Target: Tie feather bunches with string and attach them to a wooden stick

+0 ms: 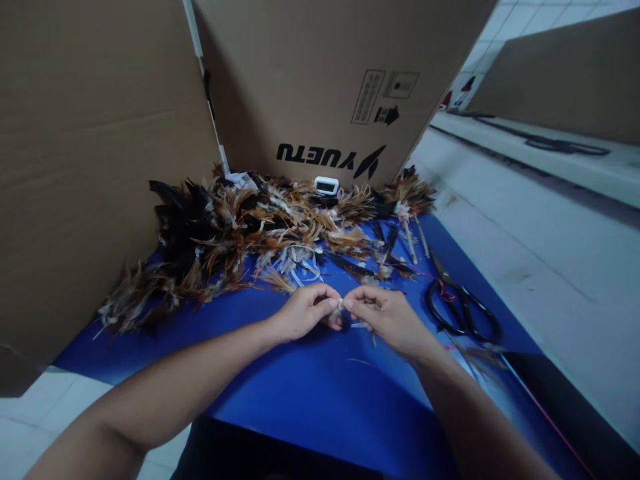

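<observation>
Above the front middle of the blue tabletop (300, 393), my two hands meet fingertip to fingertip. My left hand (305, 312) pinches a small feather bundle (337, 315) between thumb and fingers. Thumb and forefinger of my right hand (393, 317) are closed at the bundle's whitish end; whether they hold a quill or a white tie there is too small to tell. My fingers hide most of the bundle. Just beyond my hands lie a tangle of white strips (303, 263) and loose dark feathers (350, 265).
Brown and black feather bunches (280, 220) are heaped along the back. A white digital timer (327, 186) sits among them. Large black-handled scissors (463, 307) lie at right, beside two thin sticks (410, 240). Cardboard panels (310, 80) stand behind and at left.
</observation>
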### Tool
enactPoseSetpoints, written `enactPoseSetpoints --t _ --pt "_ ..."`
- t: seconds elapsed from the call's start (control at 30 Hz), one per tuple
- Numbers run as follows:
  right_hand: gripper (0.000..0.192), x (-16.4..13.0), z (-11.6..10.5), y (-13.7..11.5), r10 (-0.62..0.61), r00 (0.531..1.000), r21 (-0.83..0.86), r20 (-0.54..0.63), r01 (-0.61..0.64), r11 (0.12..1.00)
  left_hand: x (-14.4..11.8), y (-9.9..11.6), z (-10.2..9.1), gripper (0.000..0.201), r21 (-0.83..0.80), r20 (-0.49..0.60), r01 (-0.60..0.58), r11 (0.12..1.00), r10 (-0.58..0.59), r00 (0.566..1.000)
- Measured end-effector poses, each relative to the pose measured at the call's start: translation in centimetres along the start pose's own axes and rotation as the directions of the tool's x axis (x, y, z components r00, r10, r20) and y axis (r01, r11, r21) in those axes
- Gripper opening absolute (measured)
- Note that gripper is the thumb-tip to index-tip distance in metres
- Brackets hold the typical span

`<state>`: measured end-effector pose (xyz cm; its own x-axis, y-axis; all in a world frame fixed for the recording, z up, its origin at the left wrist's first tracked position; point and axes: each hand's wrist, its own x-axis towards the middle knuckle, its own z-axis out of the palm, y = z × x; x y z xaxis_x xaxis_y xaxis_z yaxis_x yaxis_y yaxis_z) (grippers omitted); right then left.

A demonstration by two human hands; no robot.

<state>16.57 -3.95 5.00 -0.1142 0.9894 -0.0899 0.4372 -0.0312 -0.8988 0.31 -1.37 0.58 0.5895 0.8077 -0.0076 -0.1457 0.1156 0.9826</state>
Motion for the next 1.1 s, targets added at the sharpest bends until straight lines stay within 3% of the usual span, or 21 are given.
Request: enactPoseSetpoints --t 0.2,0.5,0.77,1.1 --pt "0.026 0.13 -0.07 0.37 0.022 1.000 -0.001 0.000 -0.022 1.000 -0.12 0.49 0.19 0.031 0.024 -0.035 0.032 0.999 -0.031 0.999" --pt "0.024 0.19 0.13 0.50 0.006 1.000 -0.032 -0.015 -0.006 0.999 0.04 0.29 0.03 0.024 0.217 -0.112 -0.067 0.974 0.093 0.989" --pt "0.026 0.08 0.29 0.50 0.043 0.997 0.120 0.067 -0.051 0.991 0.21 -0.14 -0.19 0.016 0.290 -0.125 -0.145 0.946 0.187 0.974" --pt "0.026 0.16 0.39 0.87 0.066 0.992 0.231 0.105 -0.089 0.969 0.16 -0.11 -0.25 0.014 0.298 -0.106 -0.158 0.941 0.197 0.975"
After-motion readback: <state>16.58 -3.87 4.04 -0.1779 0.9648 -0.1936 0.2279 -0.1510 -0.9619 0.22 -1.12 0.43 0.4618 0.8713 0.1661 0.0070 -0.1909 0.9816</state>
